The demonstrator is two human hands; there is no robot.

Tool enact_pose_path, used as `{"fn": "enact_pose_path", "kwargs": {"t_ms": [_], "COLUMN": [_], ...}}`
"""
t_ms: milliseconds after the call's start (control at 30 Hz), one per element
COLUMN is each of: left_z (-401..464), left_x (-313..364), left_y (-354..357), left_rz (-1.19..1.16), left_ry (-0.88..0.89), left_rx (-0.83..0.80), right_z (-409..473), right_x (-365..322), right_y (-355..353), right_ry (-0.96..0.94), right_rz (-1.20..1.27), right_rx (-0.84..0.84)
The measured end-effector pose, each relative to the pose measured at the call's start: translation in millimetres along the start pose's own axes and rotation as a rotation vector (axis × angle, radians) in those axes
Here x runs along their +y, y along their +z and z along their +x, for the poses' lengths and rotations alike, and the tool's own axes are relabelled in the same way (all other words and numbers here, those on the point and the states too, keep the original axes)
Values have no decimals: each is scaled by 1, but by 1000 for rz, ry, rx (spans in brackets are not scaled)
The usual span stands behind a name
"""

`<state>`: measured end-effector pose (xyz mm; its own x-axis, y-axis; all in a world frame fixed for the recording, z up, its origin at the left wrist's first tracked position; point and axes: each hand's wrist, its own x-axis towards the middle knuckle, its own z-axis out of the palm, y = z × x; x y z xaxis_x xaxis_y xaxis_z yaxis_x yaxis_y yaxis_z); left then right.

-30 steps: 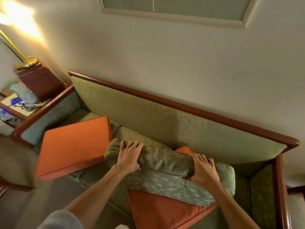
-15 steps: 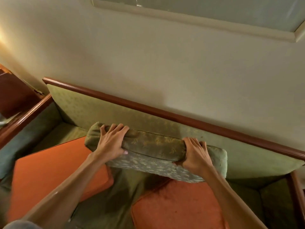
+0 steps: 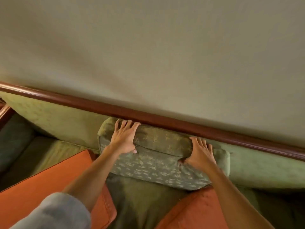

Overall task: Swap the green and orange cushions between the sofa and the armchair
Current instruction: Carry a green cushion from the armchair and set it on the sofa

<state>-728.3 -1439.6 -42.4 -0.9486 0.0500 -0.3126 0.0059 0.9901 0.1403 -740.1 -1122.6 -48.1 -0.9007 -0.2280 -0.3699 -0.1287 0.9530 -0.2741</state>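
Head view: a green rectangular fabric cushion with a pale leaf pattern [image 3: 158, 156] occupies the centre of the frame, standing on its long edge against the green upholstered backrest of the sofa [image 3: 57, 119]. The upper edge of the cushion lies just below the dark red-brown polished wooden top rail [image 3: 165, 119], which runs diagonally from the left edge of the frame down to the right edge. The left hand [image 3: 123, 138] is clamped on the upper left portion of the cushion, fingers spread over the top edge and thumb pressed into the front face. The right hand [image 3: 199, 154] is clamped on the upper right portion in the same manner, fingers over the top edge, thumb on the front face. The two hands are well apart, with a bare stretch of cushion between them. A grey sleeve [image 3: 54, 212] covers the left upper arm at the lower left of the frame. A flat orange fabric cushion with a stitched seam [image 3: 41, 187] lies on the sofa seat at the lower left, partly under the left forearm. A second orange fabric cushion [image 3: 196, 210] lies at the lower right, its upper corner just beside the lower edge of the green cushion. The green seat upholstery [image 3: 142, 200] shows between the two orange cushions. A plain beige wall [image 3: 148, 47] fills the upper half of the frame.
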Motion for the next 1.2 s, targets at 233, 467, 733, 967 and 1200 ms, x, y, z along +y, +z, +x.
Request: {"fn": "enact_pose_path", "kwargs": {"t_ms": [233, 467, 733, 967, 1200], "left_z": [23, 3, -53, -52, -166], "left_x": [-7, 17, -21, -30, 97], "left_y": [17, -10, 2, -46, -71], "left_rz": [47, 17, 52, 24, -638], "left_ry": [28, -34, 16, -139, -6], "left_rx": [8, -149, -45, -141, 215], "right_z": [22, 10, -32, -60, -172], "right_x": [12, -43, -47, 22, -31], "right_y": [14, -19, 16, -25, -33], "right_ry": [-34, 85, -101, 128, 193], "right_rz": [-30, -163, -181, -174, 468], "right_rx": [40, -315, -76, -197, 97]}}
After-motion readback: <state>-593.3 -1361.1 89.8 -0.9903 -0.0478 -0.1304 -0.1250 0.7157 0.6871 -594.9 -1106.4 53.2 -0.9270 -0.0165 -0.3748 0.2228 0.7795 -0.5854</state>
